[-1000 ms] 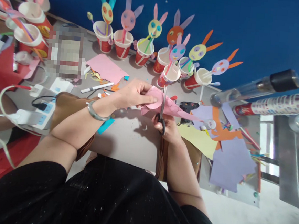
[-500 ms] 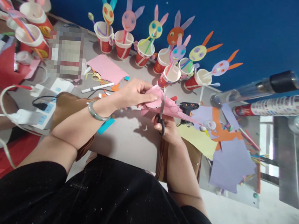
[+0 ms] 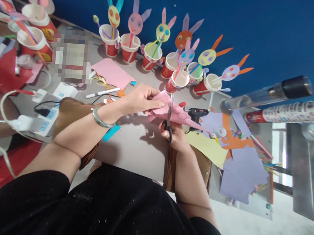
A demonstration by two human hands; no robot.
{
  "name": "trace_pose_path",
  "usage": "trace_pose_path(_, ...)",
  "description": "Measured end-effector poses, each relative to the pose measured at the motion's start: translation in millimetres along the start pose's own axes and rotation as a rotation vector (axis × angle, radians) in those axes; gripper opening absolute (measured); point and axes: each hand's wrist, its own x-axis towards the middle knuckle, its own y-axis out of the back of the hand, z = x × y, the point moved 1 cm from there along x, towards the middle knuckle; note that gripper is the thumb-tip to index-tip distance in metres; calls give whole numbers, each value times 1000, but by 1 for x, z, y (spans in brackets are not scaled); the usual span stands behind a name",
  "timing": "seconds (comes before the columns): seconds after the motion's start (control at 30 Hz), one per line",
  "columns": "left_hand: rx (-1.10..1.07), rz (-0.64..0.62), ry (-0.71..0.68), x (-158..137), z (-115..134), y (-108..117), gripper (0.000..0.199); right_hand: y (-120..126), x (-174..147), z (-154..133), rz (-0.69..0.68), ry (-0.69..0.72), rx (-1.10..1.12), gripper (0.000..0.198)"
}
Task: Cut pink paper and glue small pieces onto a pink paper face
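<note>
Pinched in my left hand point(image 3: 144, 99) is a sheet of pink paper point(image 3: 180, 114) with circles drawn on it; its fingers are closed over the paper's left part. My right hand point(image 3: 177, 136) has its fingers in the black handles of a pair of scissors point(image 3: 169, 124). The blades point away from me and lie across the pink paper, just right of my left thumb. Beyond the paper stands a red-and-white paper cup point(image 3: 173, 85) with a purple paper rabbit head point(image 3: 186, 57) on a straw.
Several more rabbit cups point(image 3: 129, 53) line the blue wall. A glue gun point(image 3: 197, 115) lies right of the pink paper, near purple sheets point(image 3: 243, 171) and a yellow sheet point(image 3: 211, 147). Left are a marker point(image 3: 102, 92), a pink sheet point(image 3: 113, 73) and a power strip point(image 3: 48, 118) with cables.
The scissor blades look closer together than before, and the handles have shifted slightly. Both hands stay in almost the same place. The whole view has shifted a little.
</note>
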Motion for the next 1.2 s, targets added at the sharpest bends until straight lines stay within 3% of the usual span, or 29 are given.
trace_pose_path(0.23, -80, 18, 13, 0, -5, 0, 26, -1, 1, -4, 5, 7, 21, 65)
trace_pose_path(0.57, -331, 43, 93, 3, 0, -14, 50, -5, -2, 12, 172, 119, 109, 70)
trace_pose_path(0.7, -390, 153, 45, 2, -8, -24, 48, -9, -2, 12, 184, 129, 81, 69)
trace_pose_path(0.9, -425, 295, 34, 3, -10, -32, 52, -10, 0, 10, 173, 65, 27, 72)
trace_pose_path(1.2, -353, 290, -2, 2, -14, -30, 54, -13, 0, 7, 159, 40, 37, 72)
